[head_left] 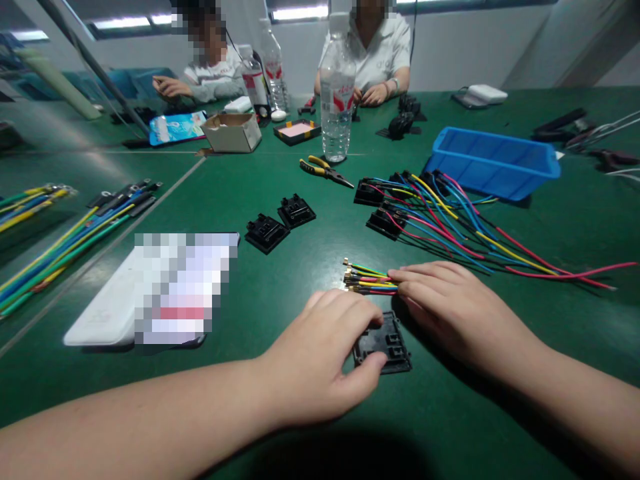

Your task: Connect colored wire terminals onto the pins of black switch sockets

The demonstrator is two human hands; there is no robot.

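Note:
My left hand (335, 353) is closed on a black square plastic panel (393, 343) that lies on the table, thumb and fingers at its left side. Moulded slots and clips show on the panel's upper face. My right hand (450, 303) rests with its fingers together on a bundle of coloured wires (367, 280); brass-coloured terminals stick out at the left end, and the rest is hidden beneath the hand. Farther off lie two similar black plastic panels (267, 232). Black panels (387, 220) with red, blue and yellow wires attached spread out beyond my right hand.
On the green table (300, 293) are yellow-handled pliers (325, 171), a water bottle (336, 100) and a blue bin (495, 163). A white device and a phone (105, 313) lie left, beside more cable bundles (80, 247). Two people sit across the table.

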